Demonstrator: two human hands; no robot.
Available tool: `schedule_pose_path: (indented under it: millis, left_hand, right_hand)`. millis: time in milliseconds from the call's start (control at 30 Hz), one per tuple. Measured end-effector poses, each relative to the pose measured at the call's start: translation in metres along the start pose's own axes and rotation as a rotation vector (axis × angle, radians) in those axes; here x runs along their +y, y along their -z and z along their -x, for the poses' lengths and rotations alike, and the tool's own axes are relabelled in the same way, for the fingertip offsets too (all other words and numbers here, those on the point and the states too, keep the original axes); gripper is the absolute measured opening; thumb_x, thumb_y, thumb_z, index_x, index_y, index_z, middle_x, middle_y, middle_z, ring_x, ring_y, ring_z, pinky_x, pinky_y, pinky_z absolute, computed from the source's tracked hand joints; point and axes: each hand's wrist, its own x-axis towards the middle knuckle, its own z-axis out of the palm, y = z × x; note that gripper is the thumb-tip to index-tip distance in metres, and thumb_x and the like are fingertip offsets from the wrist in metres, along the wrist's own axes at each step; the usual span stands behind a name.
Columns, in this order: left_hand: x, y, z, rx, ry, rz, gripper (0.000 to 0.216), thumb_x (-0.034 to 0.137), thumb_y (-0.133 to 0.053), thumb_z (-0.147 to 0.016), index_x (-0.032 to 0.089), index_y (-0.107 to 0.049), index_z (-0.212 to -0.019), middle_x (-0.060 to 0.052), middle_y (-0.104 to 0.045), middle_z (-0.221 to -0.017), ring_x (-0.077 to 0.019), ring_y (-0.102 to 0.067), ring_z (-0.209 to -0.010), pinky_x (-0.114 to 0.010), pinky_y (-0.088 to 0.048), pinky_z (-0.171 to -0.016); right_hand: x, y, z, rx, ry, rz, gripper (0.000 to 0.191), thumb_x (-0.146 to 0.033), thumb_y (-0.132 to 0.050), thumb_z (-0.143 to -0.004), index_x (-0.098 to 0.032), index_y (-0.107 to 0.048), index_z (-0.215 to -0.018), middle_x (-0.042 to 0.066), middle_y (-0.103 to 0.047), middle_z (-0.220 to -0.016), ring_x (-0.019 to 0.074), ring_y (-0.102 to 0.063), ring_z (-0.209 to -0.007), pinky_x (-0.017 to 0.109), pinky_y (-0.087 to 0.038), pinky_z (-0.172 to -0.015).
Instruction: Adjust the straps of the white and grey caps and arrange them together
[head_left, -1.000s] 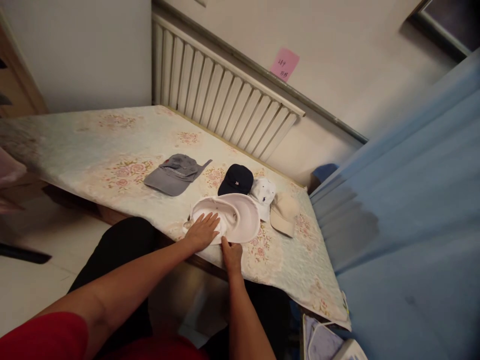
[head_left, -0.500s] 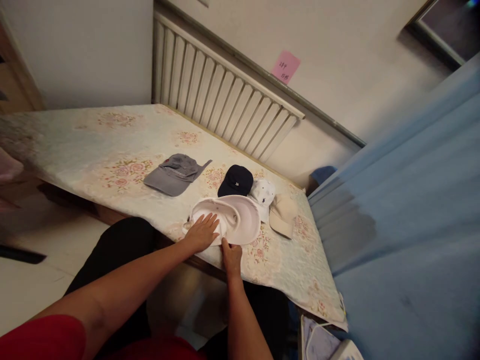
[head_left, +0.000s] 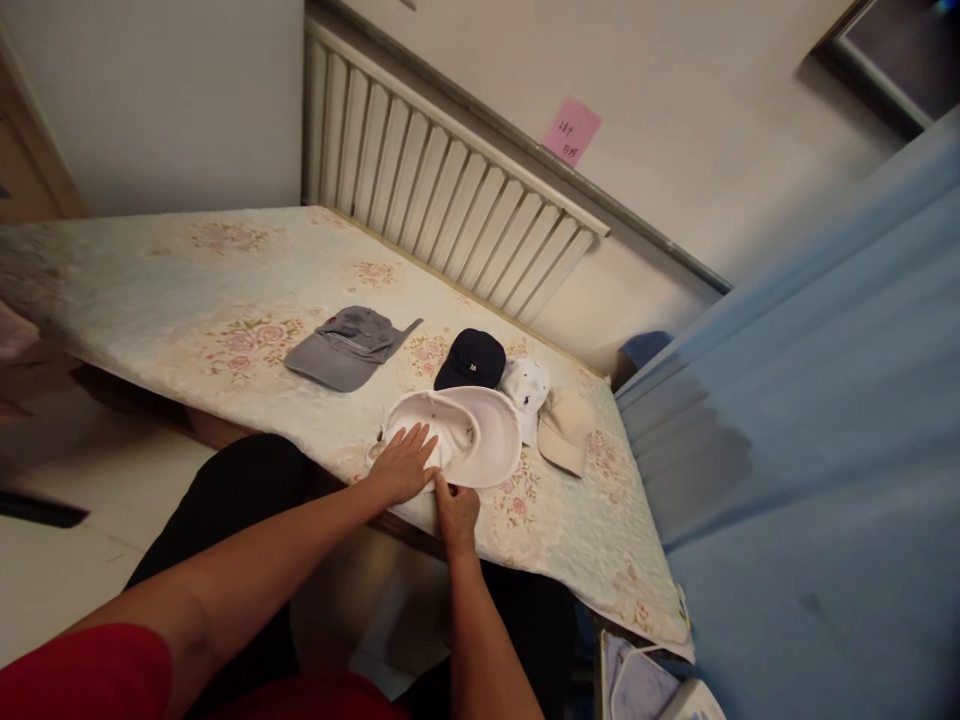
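Note:
A white cap [head_left: 491, 440] lies with its inside showing near the front edge of the bed, its brim pointing right. Spread fingers of my left hand [head_left: 405, 466] press flat on the inside of its crown. My right hand [head_left: 457, 512] pinches the cap's near edge between thumb and fingers, close beside the left fingertips. Just behind is a dark navy cap [head_left: 472, 358]. A second white cap [head_left: 528, 385] with a small dark logo and a beige cap [head_left: 564, 432] sit to the right. Farther left rests a grey cap [head_left: 349, 348], its strap sticking out.
The caps lie on a bed or table with a floral cover [head_left: 165, 270]. Behind it a radiator [head_left: 442, 190] runs along the wall, with a pink note [head_left: 572, 130] above. A blue curtain [head_left: 810, 420] hangs at the right. My knees are under the front edge.
My right hand has shifted slightly left along the cap's near edge. My left hand stays flat on the crown, and the other caps have not moved.

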Motion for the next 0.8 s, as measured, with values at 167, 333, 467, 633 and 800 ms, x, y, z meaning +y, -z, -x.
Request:
schedule_pose_path:
  millis: [167, 333, 467, 633, 800]
  left_hand:
    - [0.000, 0.002, 0.001, -0.008, 0.010, 0.021, 0.060, 0.042, -0.041, -0.091, 0.015, -0.040, -0.144, -0.013, -0.030, -0.156, -0.0268, -0.019, -0.146, -0.046, -0.012, -0.117]
    - [-0.002, 0.006, 0.002, -0.023, 0.059, 0.041, 0.058, 0.042, -0.037, -0.093, 0.015, -0.040, -0.144, -0.012, -0.031, -0.155, -0.0255, -0.021, -0.145, -0.045, -0.015, -0.117]
    - [0.004, 0.008, 0.003, -0.034, 0.120, 0.057, 0.060, 0.042, -0.036, -0.094, 0.012, -0.037, -0.146, -0.015, -0.030, -0.155, -0.0271, -0.022, -0.145, -0.046, -0.017, -0.116]
    - [0.022, 0.005, 0.004, -0.042, 0.151, 0.077, 0.055, 0.033, -0.032, -0.095, 0.013, -0.037, -0.145, -0.016, -0.032, -0.154, -0.0287, -0.023, -0.145, -0.048, -0.022, -0.113]
    - [0.021, 0.011, 0.001, -0.008, 0.121, 0.089, 0.053, 0.022, -0.035, -0.090, 0.008, -0.041, -0.142, -0.020, -0.038, -0.150, -0.0324, -0.029, -0.141, -0.051, -0.026, -0.110]
  right_hand:
    - [0.001, -0.001, -0.002, -0.008, 0.012, -0.012, 0.044, -0.044, -0.051, -0.083, -0.019, -0.065, -0.049, 0.005, -0.064, -0.047, 0.0166, -0.054, -0.048, 0.027, -0.035, -0.051]
    - [-0.003, 0.005, -0.005, -0.002, 0.043, -0.063, 0.046, -0.040, -0.045, -0.086, -0.019, -0.059, -0.048, 0.002, -0.059, -0.045, 0.0143, -0.049, -0.047, 0.026, -0.035, -0.052]
    - [-0.015, 0.009, -0.010, 0.093, 0.072, -0.062, 0.038, -0.039, -0.048, -0.084, -0.019, -0.055, -0.052, 0.000, -0.056, -0.049, 0.0128, -0.041, -0.051, 0.027, -0.032, -0.055]
    - [-0.032, 0.007, -0.010, 0.137, 0.143, -0.055, 0.029, -0.037, -0.047, -0.084, -0.020, -0.049, -0.059, -0.004, -0.049, -0.056, 0.0119, -0.040, -0.056, 0.025, -0.034, -0.059]
    - [-0.032, 0.000, 0.003, 0.088, 0.178, -0.026, 0.014, -0.033, -0.050, -0.081, -0.020, -0.054, -0.076, -0.003, -0.053, -0.067, 0.0129, -0.046, -0.061, 0.024, -0.037, -0.062]
